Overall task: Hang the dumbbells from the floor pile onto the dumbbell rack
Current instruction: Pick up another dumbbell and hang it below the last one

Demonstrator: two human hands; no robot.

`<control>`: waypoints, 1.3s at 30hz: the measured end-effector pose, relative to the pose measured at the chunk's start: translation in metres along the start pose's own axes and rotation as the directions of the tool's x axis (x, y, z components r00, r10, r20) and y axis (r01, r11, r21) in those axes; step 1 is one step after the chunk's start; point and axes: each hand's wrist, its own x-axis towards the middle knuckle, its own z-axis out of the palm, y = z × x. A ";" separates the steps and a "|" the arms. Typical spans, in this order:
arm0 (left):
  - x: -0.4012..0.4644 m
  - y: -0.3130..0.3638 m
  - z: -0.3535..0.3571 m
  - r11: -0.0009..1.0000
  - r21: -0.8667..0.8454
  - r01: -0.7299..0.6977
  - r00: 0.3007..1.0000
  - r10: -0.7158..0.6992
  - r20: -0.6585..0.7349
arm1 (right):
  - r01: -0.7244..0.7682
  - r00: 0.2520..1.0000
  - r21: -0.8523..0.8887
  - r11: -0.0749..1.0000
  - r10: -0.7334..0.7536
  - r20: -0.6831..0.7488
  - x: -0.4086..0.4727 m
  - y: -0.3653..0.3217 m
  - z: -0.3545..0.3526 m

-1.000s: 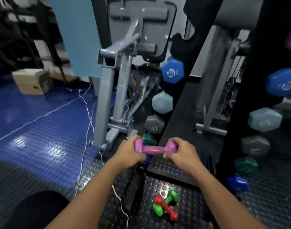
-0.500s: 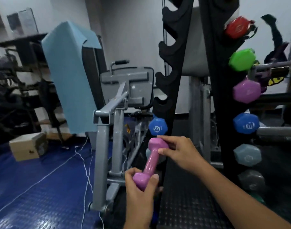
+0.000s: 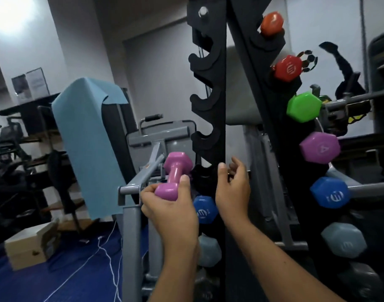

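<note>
Beside rack's [image 3: 210, 118] left upright, left hand [image 3: 171, 205] gripped purple dumbbell [image 3: 174, 176] by lower head, aiming at empty hook; right hand [image 3: 232, 188] loosely spread, empty.

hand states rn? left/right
Left hand: closed on the lower head of the purple dumbbell.
Right hand: open, holding nothing, fingers by the rack.

Left hand [image 3: 171, 205] grips the purple dumbbell [image 3: 174, 175] by its lower end, right hand [image 3: 232, 188] open against the rack [image 3: 217, 88].
</note>
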 end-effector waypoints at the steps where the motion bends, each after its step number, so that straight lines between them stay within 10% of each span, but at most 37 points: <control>1: 0.008 0.003 0.009 1.000 0.002 -0.009 1.000 0.009 0.027 | -0.063 0.997 0.012 0.998 0.063 0.039 0.005 0.004 0.003; 22: 0.054 -0.015 0.070 0.903 0.382 -0.196 0.973 0.132 0.189 | -0.185 0.956 0.136 0.973 0.147 0.254 0.025 0.015 0.009; 39: 0.077 -0.013 0.050 0.740 0.384 -0.553 0.722 0.195 0.664 | -0.185 0.931 0.062 0.981 0.154 0.332 0.020 0.011 0.007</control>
